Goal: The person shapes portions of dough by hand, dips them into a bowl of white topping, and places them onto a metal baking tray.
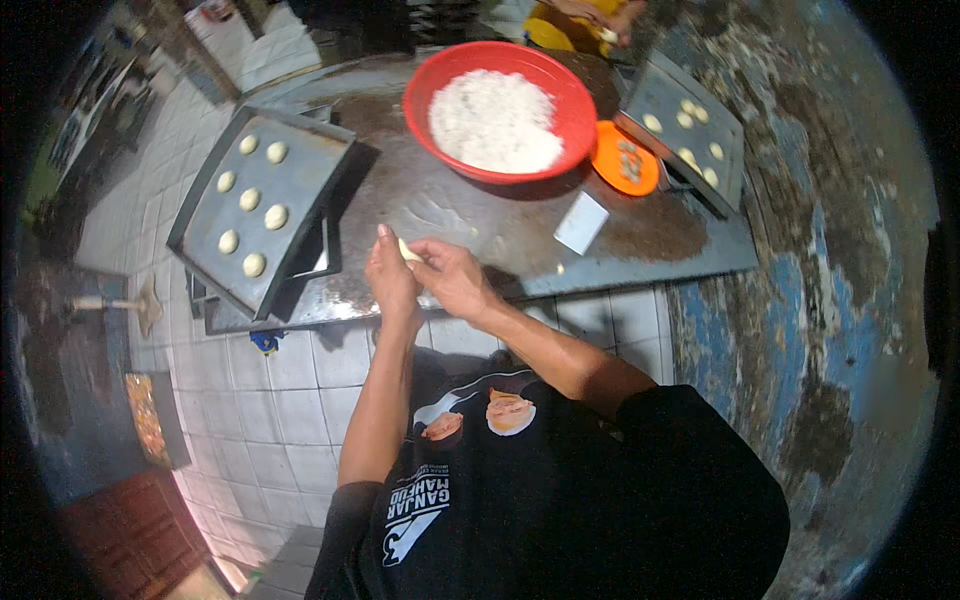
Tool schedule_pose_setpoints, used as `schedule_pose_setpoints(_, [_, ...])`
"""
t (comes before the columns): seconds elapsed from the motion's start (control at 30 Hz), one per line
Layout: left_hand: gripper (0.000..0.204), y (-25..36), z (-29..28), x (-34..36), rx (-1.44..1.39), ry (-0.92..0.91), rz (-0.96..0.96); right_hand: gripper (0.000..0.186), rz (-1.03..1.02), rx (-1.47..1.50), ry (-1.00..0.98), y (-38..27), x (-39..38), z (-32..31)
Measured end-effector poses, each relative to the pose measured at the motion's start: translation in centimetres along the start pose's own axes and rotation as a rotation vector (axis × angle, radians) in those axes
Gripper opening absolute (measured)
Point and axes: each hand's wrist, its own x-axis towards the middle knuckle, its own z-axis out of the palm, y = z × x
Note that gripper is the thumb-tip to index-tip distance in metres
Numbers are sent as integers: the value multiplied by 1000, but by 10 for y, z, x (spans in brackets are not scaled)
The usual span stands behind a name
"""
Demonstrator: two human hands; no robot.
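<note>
Both hands meet above the near part of the metal table (380, 190), holding a small piece of pale dough (407, 250). My left hand (392, 278) is closed round it with the thumb up; my right hand (450, 278) pinches it from the side. To the left, a grey metal tray (300, 180) carries several round dough balls (249, 199), resting on another tray. Beyond my hands sits a large red bowl (425, 108) of white floury stuff (495, 120), beside an orange plate (610, 175) with small brownish pieces and a white rectangular piece (582, 222).
Another tilted metal tray (718, 145) with several dough pieces is at the right end. Across the table, a person's hands (610, 20) hold something pale. A long-handled tool (115, 304) is at the left, and a worn blue-grey surface (840, 340) lies right of the table.
</note>
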Motion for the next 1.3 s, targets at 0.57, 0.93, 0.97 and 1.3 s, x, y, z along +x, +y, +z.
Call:
schedule_pose_setpoints(0.57, [63, -113, 43, -52, 336, -550, -146, 31, -49, -970, 532, 159, -59, -225])
schedule_pose_setpoints(0.93, [38, -125, 46, -40, 411, -450, -152, 43, -59, -367, 119, 66, -78, -136])
schedule_pose_setpoints(0.97, [34, -129, 49, -37, 409, -487, -80, 49, -96, -759, 0, 53, -75, -123])
schedule_pose_setpoints(1.3, [28, -56, 50, 46, 247, -440, -581, 20, -95, -989, 64, 2, 127, -261])
